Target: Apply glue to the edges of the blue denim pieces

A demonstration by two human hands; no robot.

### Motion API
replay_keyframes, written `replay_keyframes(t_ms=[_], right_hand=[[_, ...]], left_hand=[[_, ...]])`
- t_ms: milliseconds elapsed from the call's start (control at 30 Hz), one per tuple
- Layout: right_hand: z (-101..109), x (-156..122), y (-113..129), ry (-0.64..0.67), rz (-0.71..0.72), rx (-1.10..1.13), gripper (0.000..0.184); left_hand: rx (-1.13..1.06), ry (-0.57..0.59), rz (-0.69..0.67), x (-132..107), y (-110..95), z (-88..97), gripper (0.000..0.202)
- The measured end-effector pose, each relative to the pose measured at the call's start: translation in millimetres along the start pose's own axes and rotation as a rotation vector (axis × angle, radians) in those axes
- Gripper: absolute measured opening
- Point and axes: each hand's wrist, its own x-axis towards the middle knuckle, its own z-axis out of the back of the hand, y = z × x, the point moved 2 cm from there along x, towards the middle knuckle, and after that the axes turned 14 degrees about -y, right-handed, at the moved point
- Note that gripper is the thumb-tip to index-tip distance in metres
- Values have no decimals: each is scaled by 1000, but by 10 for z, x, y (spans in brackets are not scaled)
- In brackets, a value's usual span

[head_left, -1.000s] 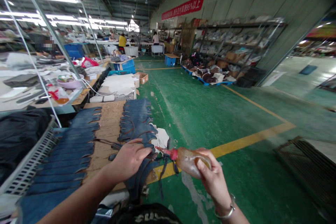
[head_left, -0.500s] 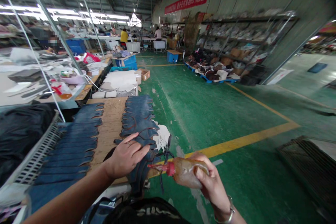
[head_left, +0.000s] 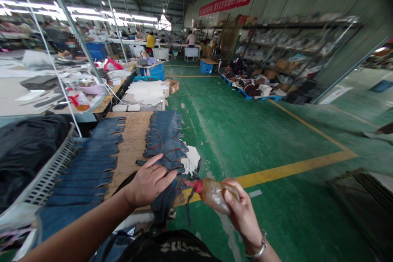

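My left hand [head_left: 151, 184] lies with its fingers stretched out over dark blue, leather-like pieces [head_left: 166, 141], which overlap in a row along a board. A ring is on one finger. In my right hand [head_left: 242, 208] is a squeeze bottle [head_left: 211, 196] with a red neck and a cloudy amber body. Its nozzle points left, close to the edge of the blue pieces beside my left fingertips. My thumb presses into the bottle's side. Whether the nozzle tip touches a piece, I cannot tell.
A second row of blue pieces [head_left: 89, 163] lies left on the cardboard-coloured board [head_left: 133, 135]. Beyond it stands a pale plastic basket [head_left: 58, 168] holding black material. White sheets [head_left: 147, 92] are stacked ahead. Green floor [head_left: 276, 131] with yellow lines spreads right, near a dark metal rack [head_left: 362, 196].
The squeeze bottle has moved slightly up and its nozzle lies nearer the blue pieces' edge. My left hand stays almost still. The whole view has shifted a little.
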Motion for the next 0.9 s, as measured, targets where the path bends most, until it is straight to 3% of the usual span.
replay_keyframes(t_ms=[133, 400, 800, 900], right_hand=[[0, -60, -30, 44, -7, -61, 28], [53, 36, -90, -148, -48, 46, 33], [-23, -101, -178, 120, -106, -3, 33], [-44, -91, -136, 80, -131, 78, 36]], left_hand=[[6, -4, -3, -57, 25, -20, 31], [42, -18, -2, -133, 43, -82, 31], [40, 34, 16, -99, 92, -163, 30], [47, 36, 8, -79, 107, -171, 31]])
